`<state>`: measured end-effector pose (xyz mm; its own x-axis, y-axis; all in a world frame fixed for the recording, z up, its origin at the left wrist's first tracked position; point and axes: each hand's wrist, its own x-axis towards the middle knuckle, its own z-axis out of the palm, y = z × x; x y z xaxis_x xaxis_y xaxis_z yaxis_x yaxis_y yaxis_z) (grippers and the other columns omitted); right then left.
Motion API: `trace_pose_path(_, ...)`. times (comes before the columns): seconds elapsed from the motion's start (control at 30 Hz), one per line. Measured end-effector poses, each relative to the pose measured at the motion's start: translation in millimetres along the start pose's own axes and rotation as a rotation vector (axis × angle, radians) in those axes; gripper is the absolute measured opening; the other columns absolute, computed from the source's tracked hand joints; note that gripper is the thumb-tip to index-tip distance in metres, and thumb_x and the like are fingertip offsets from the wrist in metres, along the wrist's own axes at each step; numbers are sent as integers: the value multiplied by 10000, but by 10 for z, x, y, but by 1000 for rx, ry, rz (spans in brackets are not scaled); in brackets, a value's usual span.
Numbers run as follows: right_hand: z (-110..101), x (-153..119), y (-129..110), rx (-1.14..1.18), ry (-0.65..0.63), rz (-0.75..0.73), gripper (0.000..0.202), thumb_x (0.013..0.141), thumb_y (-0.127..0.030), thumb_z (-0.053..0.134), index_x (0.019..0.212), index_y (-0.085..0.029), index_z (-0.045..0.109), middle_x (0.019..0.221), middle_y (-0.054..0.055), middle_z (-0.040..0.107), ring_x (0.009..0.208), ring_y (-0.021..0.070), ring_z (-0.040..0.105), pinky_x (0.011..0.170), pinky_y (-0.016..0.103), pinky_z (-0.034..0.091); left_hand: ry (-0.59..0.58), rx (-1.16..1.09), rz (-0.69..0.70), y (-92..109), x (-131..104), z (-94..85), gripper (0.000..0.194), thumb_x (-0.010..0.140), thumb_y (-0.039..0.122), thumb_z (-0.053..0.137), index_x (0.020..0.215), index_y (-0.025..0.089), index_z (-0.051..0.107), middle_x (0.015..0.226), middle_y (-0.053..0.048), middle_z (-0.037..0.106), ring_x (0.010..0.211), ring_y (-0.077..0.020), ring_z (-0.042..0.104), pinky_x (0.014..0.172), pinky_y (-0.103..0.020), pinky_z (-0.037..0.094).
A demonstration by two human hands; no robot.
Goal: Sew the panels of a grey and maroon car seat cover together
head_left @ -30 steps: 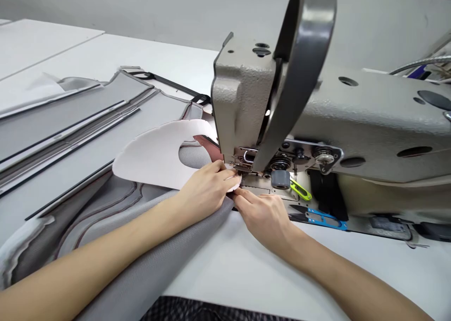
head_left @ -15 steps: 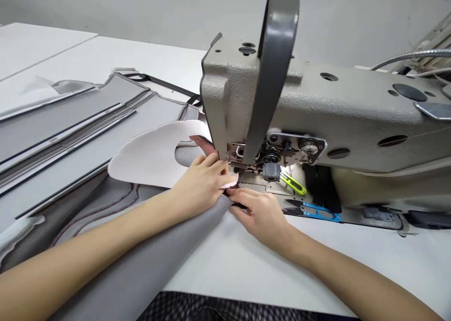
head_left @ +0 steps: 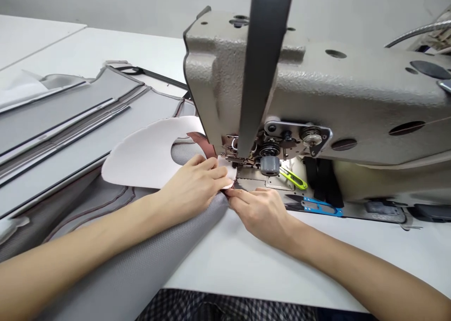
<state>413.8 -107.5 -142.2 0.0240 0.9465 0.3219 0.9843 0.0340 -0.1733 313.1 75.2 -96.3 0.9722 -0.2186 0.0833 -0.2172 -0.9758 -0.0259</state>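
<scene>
My left hand [head_left: 197, 185] presses and grips the edge of a white padded piece [head_left: 137, 159] with an oval hole, close to the needle area of a sewing machine [head_left: 225, 67]. Below it, the thumb and fingers of my right hand [head_left: 262, 213] pinch the edge of the grey mesh fabric [head_left: 151, 255], just in front of the presser foot. Both hands are closed, their fingertips almost meeting. A reddish-brown strip [head_left: 203, 145] shows beside the hole. The exact layers between my fingertips are hidden.
Yellow thread snips [head_left: 294, 178] and blue thread snips [head_left: 322, 206] lie on the machine bed, right of my right hand. Large grey panels with dark trim [head_left: 70, 138] spread over the white table [head_left: 218, 260] to the left. A dark vertical band [head_left: 264, 67] crosses the machine head.
The view has shifted closer to the machine. My right thumb, which stuck out below the fingers, is now tucked in. My left fingers still press the white piece, which has shifted slightly.
</scene>
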Motion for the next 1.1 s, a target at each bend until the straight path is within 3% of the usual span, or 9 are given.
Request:
trace_pose_path(0.17,5,11,86,-12,19,-3,243,964,-90,483,1023,-174,704,1107,-1,728,647,89,626,514,264,386,27,6,-32,-42,15,36,283,843,40,506,957,226,686,929,-6,685,829,-205,540,674,-345,279)
trace_pose_path(0.43,41,50,263,43,17,97,258,1004,-166,465,1068,-192,713,1153,-11,721,756,97,681,567,252,423,53,-103,-117,-117,168,99,218,847,102,508,877,216,691,873,-24,699,843,-237,585,760,-362,381)
trace_pose_path(0.57,11,78,259,57,-49,126,273,1005,-173,454,1086,-215,711,1150,9,711,805,108,673,601,256,413,-1,-548,-345,-258,248,75,235,899,236,487,859,193,715,879,-24,716,822,-213,616,750,-313,447)
trace_pose_path(0.67,-31,103,243,27,-153,195,245,1005,-230,476,989,-234,720,944,11,719,765,127,658,547,276,338,-31,-817,-478,-334,285,36,246,881,342,537,909,178,718,927,-17,724,858,-209,634,757,-283,489)
trace_pose_path(0.77,-71,131,230,42,-267,246,263,1017,-274,459,939,-221,704,789,-7,702,701,130,645,518,291,264,-65,-655,-376,-253,266,-8,239,886,275,507,917,200,732,934,-15,720,881,-208,631,813,-309,483)
trace_pose_path(0.93,-108,159,216,96,-316,288,244,1018,-256,452,979,-212,689,872,-14,745,763,134,670,538,281,268,34,-51,-104,0,167,25,181,868,159,503,825,184,677,819,-37,671,839,-234,609,764,-378,424)
trace_pose_path(1.1,-103,191,244,102,-317,326,262,1016,-275,444,998,-238,703,921,-21,758,808,159,698,565,283,312,61,66,-71,-8,184,119,158,870,116,509,855,188,649,844,-30,668,830,-231,599,736,-377,385)
